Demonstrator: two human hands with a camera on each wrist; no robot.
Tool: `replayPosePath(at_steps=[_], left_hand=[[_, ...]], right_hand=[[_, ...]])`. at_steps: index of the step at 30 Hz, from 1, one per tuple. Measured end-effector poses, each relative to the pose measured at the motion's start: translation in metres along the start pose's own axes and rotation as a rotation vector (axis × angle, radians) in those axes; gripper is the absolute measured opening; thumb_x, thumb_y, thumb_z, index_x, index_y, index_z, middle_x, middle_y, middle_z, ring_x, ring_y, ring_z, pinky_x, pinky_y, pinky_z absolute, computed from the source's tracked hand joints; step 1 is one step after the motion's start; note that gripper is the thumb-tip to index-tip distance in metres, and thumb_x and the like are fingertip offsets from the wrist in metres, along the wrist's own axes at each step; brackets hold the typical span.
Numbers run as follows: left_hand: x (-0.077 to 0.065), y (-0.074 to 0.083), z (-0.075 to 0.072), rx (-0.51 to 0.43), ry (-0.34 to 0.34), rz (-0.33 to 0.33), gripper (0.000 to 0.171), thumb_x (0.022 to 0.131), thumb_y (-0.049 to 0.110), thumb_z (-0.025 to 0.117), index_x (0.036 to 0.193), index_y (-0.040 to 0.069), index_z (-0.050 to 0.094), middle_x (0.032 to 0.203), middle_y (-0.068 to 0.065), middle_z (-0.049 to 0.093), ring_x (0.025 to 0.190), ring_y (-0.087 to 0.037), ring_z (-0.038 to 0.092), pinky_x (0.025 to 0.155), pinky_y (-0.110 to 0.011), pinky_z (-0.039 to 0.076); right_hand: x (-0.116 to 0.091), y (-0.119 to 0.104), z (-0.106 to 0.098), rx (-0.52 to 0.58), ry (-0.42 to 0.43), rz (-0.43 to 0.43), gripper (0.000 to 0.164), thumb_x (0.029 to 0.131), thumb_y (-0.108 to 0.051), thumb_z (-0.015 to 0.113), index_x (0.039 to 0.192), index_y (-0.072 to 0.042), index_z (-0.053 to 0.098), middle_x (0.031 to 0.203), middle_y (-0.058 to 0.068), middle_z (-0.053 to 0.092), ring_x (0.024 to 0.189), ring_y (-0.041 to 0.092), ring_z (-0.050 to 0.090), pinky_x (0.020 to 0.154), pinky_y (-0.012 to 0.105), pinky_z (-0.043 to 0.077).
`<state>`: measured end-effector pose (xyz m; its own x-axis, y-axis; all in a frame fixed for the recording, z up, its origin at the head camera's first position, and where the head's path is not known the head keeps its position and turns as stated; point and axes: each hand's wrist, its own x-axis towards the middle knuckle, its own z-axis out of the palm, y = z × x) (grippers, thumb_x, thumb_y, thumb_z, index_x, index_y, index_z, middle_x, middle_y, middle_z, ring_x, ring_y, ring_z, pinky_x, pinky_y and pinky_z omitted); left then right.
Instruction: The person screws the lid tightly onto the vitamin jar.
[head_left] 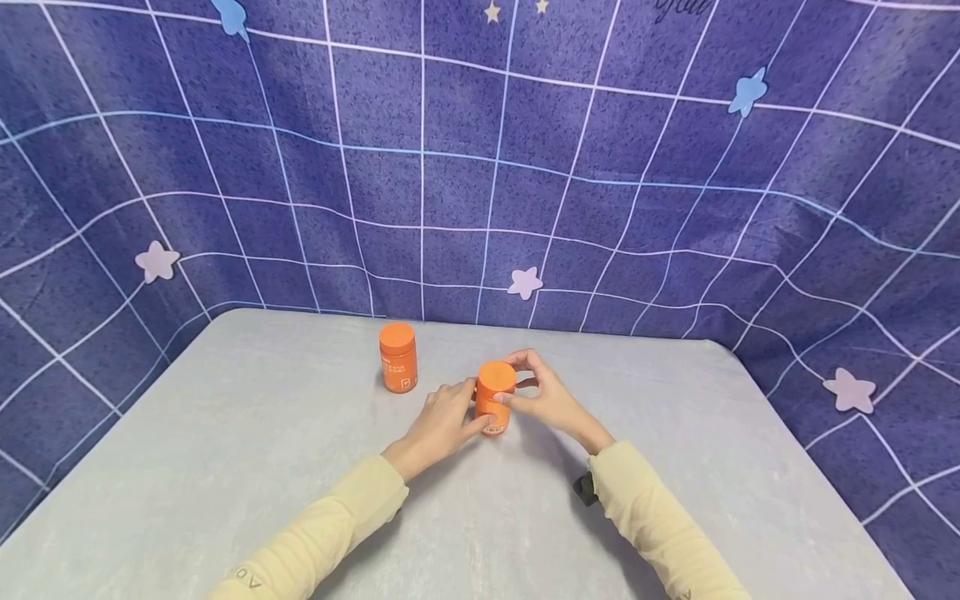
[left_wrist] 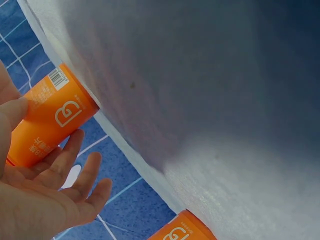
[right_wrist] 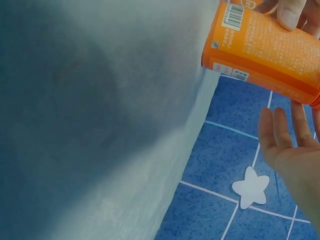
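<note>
An orange plastic bottle (head_left: 491, 408) with a round orange lid (head_left: 497, 374) stands upright on the table between both hands. My left hand (head_left: 437, 422) grips its body low down, the thumb across the near side. My right hand (head_left: 553, 403) pinches the bottle near its lid, thumb in front and fingers behind. In the left wrist view the bottle (left_wrist: 55, 117) shows a pale logo and a barcode, and the left hand's outer fingers are spread away from it. The right wrist view shows dense pale print on the bottle (right_wrist: 260, 50); its lid is mostly cut off by the frame edge.
A second orange bottle (head_left: 399, 367), lid on, stands upright to the left and slightly farther back. The grey table (head_left: 300, 433) ends at a dark blue cloth (head_left: 450, 183) with a line grid and stars, which hangs behind and at both sides.
</note>
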<state>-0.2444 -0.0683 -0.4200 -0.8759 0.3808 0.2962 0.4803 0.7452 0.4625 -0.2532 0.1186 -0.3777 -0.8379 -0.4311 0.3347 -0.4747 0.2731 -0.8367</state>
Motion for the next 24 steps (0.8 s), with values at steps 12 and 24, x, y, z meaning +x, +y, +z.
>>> replayPosePath(at_steps=[12, 24], left_hand=[[0.0, 0.0, 0.001, 0.006, -0.004, -0.003, 0.05, 0.084, 0.038, 0.063, 0.122, 0.008, 0.05, 0.11, -0.005, 0.063, 0.099, -0.027, 0.057, 0.085, -0.045, 0.04], [0.001, -0.001, 0.001, -0.006, -0.002, -0.001, 0.051, 0.083, 0.037, 0.064, 0.123, 0.008, 0.049, 0.112, -0.005, 0.063, 0.102, -0.027, 0.058, 0.087, -0.046, 0.04]], right_hand=[[0.003, 0.002, -0.006, -0.017, -0.091, -0.004, 0.048, 0.078, -0.001, 0.068, 0.119, 0.007, 0.046, 0.119, 0.022, 0.052, 0.108, 0.035, 0.049, 0.089, 0.052, 0.042], [0.008, 0.018, -0.017, 0.011, -0.223, -0.031, 0.052, 0.081, 0.005, 0.058, 0.13, 0.001, 0.043, 0.128, 0.017, 0.05, 0.115, 0.03, 0.045, 0.093, 0.049, 0.041]])
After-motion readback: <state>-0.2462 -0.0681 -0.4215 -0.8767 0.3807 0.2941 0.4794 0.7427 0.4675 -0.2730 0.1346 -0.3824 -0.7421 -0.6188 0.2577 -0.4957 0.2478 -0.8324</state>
